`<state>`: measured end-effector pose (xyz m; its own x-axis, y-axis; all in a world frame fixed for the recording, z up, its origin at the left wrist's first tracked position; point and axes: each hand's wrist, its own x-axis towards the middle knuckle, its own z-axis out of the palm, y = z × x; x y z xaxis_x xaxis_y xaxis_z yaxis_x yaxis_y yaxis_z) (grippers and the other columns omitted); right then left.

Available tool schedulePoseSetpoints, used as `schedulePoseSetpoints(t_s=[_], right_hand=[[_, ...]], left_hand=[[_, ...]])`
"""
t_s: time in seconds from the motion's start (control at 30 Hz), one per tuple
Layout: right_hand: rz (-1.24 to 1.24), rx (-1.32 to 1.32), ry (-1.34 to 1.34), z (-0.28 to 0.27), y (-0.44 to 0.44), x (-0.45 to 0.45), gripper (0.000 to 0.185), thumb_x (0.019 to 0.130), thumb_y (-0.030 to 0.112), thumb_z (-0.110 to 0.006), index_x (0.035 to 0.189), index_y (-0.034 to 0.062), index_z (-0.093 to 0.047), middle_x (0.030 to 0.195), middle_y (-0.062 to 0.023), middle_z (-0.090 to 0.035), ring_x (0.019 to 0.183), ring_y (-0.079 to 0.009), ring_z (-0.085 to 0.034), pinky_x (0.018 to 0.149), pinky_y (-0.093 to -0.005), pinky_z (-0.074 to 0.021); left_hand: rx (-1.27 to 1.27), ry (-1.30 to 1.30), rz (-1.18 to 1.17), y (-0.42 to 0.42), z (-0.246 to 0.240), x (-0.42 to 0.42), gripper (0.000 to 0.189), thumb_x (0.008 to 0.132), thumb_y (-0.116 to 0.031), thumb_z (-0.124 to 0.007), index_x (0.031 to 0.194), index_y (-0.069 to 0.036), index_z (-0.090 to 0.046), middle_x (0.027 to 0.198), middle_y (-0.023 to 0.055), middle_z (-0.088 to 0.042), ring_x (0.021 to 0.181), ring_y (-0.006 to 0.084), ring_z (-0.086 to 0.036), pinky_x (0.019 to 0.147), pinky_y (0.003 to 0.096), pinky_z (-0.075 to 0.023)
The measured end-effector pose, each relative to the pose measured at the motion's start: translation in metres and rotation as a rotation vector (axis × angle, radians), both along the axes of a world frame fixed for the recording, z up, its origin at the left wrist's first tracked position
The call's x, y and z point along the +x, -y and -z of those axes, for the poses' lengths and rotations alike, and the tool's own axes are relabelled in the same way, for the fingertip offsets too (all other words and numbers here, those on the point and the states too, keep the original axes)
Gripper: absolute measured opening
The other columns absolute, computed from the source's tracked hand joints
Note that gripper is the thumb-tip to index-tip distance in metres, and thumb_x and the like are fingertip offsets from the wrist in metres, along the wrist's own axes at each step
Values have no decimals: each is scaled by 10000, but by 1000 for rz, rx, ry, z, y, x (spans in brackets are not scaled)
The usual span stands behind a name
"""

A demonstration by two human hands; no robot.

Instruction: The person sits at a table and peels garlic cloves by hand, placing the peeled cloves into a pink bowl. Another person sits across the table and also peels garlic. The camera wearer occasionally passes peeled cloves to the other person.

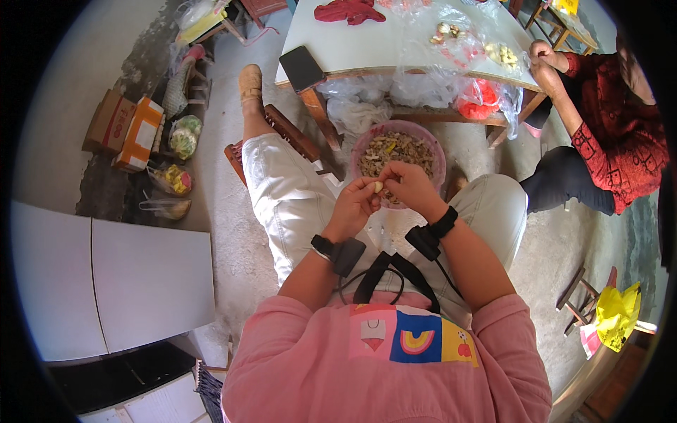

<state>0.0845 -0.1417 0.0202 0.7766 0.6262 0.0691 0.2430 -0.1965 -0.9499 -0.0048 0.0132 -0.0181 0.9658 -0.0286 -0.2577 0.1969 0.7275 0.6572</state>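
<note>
My left hand [353, 207] holds a pale garlic clove [378, 186] between thumb and fingers. The fingertips of my right hand [410, 186] meet at the clove's right side; whether they grip it or a bit of skin I cannot tell. Both hands are above the near part of a pink plastic basin [440, 158], which holds brownish peelings [399, 150]. On the white table [370, 50], unpeeled garlic [447, 31] and peeled cloves [501, 54] lie on clear plastic bags.
A black smartphone [302, 69] lies at the table's near left corner. A person in a red patterned top [616, 153] sits at the right, hands at the table's edge. A wooden stool [291, 132] is beside my left leg. Cardboard boxes [138, 135] and bagged vegetables [185, 137] stand along the left wall.
</note>
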Motion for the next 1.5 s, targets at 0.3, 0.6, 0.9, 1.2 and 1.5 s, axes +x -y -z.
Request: schedulePoseSetpoints(t_s=[0.3, 0.6, 0.9, 1.2, 1.5], right_hand=[[46, 7, 72, -9, 1, -5, 165, 741, 140, -686, 873, 41, -674, 751, -93, -640, 698, -209, -606, 641, -324, -474], [65, -71, 268, -8, -3, -8, 121, 776, 123, -629, 853, 32, -650, 827, -129, -642, 764, -305, -619, 675, -382, -484], [81, -298, 540, 10, 2, 7, 140, 780, 183, -608, 837, 67, -662, 815, -146, -646, 785, -324, -627, 682, -424, -493], [43, -5, 191, 6, -3, -8, 102, 795, 132, -640, 854, 52, -657, 815, -96, -641, 792, -236, -639, 714, -335, -493], [25, -67, 302, 11, -2, -7, 127, 755, 154, -668, 816, 42, -655, 801, -118, -626, 779, -291, -623, 697, -373, -485]], left_hand=[[-89, 18, -22, 2, -6, 3, 227, 949, -112, -515, 1160, -39, -557, 952, 20, -611, 756, 108, -534, 658, 237, -428], [-73, -7, -22, 3, -5, 3, 234, 954, -117, -506, 1165, -34, -564, 966, 26, -608, 726, 113, -531, 642, 238, -424], [-18, -33, -61, 5, -5, 1, 224, 940, -142, -533, 1132, -30, -563, 872, 0, -549, 708, 103, -494, 621, 238, -409], [-73, -50, -59, 4, -5, 5, 199, 953, -217, -531, 1044, -43, -566, 850, 12, -579, 683, 105, -514, 596, 233, -431], [-19, -52, 29, 4, -5, 0, 183, 956, -255, -544, 1023, -85, -547, 841, -7, -564, 674, 85, -491, 584, 224, -394]])
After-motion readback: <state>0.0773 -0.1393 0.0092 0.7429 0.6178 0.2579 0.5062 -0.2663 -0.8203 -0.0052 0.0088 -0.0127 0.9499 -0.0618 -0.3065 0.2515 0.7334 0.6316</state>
